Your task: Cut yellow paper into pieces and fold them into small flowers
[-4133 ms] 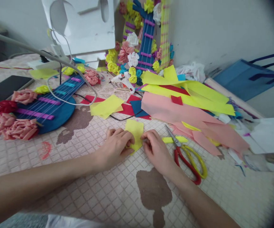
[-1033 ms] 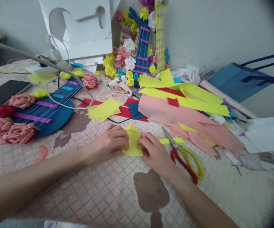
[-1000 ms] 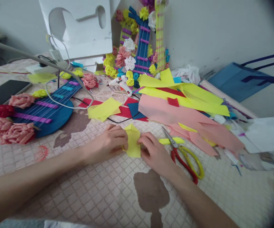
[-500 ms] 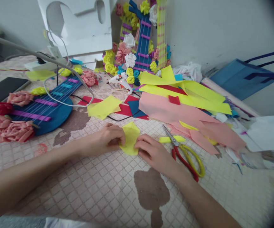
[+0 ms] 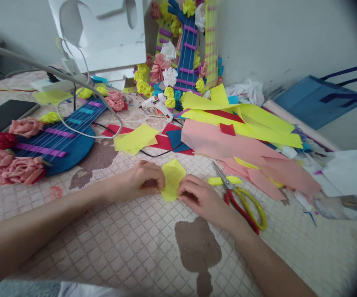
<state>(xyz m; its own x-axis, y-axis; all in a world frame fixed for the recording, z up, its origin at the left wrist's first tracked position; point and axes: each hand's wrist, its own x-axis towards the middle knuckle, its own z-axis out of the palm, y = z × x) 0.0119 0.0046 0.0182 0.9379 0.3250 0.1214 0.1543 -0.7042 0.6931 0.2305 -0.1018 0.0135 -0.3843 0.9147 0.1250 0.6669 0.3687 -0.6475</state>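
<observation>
A small yellow paper piece (image 5: 172, 180) is held between my two hands, low over the patterned tablecloth (image 5: 128, 247). My left hand (image 5: 149, 178) pinches its left edge between thumb and fingers. On the opposite side, my right hand (image 5: 193, 190) pinches the lower right edge. The paper's upper edge comes to a point. Scissors (image 5: 243, 206) with red and yellow handles lie just right of my right hand, blades apart, beside a narrow yellow strip (image 5: 224, 180).
Yellow squares (image 5: 136, 139) lie beyond my left hand. Pink sheets (image 5: 221, 142) and yellow sheets (image 5: 252, 123) are piled at the right. A blue paper guitar (image 5: 69, 140) with flowers, a phone (image 5: 6, 117) and a glue gun (image 5: 158, 106) sit farther back.
The yellow paper has shifted slightly right and tilted a little in my fingers. Both hands keep their pinch, with my right fingers slightly repositioned at the lower edge.
</observation>
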